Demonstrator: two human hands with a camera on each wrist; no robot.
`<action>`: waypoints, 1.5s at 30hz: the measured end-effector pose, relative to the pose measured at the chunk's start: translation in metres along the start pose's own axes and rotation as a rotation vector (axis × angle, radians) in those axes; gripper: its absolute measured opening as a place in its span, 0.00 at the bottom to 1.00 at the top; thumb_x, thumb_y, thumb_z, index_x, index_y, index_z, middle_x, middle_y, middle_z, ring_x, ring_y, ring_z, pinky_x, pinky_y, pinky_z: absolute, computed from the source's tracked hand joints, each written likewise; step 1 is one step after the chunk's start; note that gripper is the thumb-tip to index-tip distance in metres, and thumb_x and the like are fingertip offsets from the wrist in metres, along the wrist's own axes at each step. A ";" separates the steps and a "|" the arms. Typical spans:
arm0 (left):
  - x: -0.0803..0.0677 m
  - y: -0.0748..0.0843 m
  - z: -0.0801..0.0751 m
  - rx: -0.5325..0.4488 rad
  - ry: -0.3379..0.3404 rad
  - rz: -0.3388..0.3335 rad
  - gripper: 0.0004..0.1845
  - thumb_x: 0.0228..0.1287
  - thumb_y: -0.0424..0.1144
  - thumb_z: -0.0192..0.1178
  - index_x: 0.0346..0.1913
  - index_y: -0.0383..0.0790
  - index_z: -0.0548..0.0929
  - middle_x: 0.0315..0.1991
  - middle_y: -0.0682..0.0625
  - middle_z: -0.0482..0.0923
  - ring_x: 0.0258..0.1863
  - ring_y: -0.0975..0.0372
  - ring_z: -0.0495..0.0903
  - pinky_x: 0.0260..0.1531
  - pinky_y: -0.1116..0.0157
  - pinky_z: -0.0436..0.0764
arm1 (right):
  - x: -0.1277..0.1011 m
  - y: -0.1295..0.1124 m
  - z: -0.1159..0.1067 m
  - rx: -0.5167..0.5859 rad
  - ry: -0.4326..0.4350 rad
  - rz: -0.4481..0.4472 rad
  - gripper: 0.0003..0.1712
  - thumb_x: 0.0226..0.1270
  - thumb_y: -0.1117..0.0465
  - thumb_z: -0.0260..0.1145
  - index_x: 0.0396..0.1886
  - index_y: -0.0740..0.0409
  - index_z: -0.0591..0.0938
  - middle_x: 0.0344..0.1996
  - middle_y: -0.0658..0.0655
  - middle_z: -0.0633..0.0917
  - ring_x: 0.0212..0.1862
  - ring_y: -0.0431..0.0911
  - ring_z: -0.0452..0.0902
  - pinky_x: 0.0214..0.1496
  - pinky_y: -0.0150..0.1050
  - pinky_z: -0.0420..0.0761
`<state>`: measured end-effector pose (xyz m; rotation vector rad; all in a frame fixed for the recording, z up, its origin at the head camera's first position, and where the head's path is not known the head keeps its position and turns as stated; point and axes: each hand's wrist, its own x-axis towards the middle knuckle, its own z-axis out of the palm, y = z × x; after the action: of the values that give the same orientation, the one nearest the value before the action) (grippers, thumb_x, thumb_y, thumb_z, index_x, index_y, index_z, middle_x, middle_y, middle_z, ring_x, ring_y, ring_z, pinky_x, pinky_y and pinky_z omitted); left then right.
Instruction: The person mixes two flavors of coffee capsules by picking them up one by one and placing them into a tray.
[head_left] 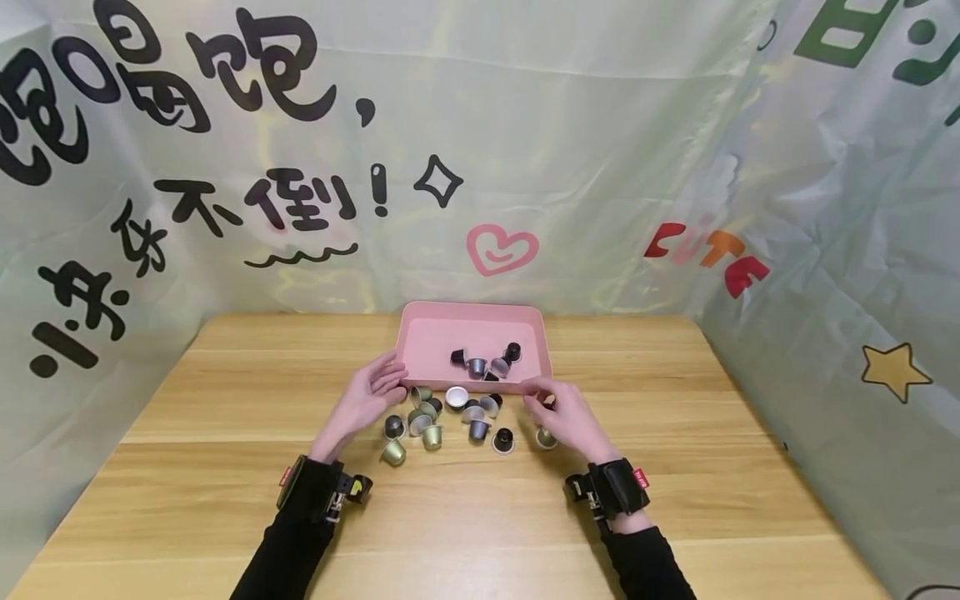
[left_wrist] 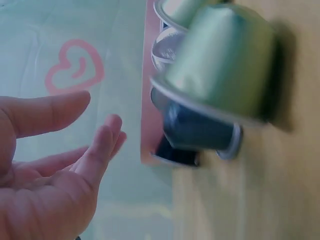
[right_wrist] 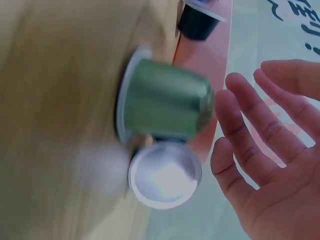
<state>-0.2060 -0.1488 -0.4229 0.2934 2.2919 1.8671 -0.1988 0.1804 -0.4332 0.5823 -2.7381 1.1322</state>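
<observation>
Wooden worktop (head_left: 225,467) carries a pile of coffee capsules (head_left: 442,417) between both hands, just before the pink tray (head_left: 427,333). Left hand (head_left: 367,400) and right hand (head_left: 566,417) have loose, open fingers holding nothing. I think picking comes next: pinch one capsule.

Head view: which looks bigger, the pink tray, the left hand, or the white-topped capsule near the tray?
Largest to smallest as they look here:
1. pink tray
2. left hand
3. white-topped capsule
The tray lies farther from the camera, yet looks widest.
</observation>
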 end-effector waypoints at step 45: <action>-0.016 -0.010 -0.014 0.122 -0.021 0.024 0.30 0.68 0.26 0.57 0.71 0.26 0.63 0.64 0.27 0.73 0.64 0.38 0.74 0.68 0.49 0.75 | -0.005 0.015 -0.007 -0.290 -0.061 0.149 0.17 0.63 0.54 0.71 0.48 0.57 0.86 0.52 0.62 0.86 0.53 0.59 0.83 0.56 0.60 0.79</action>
<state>-0.1948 -0.1685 -0.4300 0.3573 2.4029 1.7290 -0.2007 0.1960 -0.4392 0.3856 -2.9628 0.7306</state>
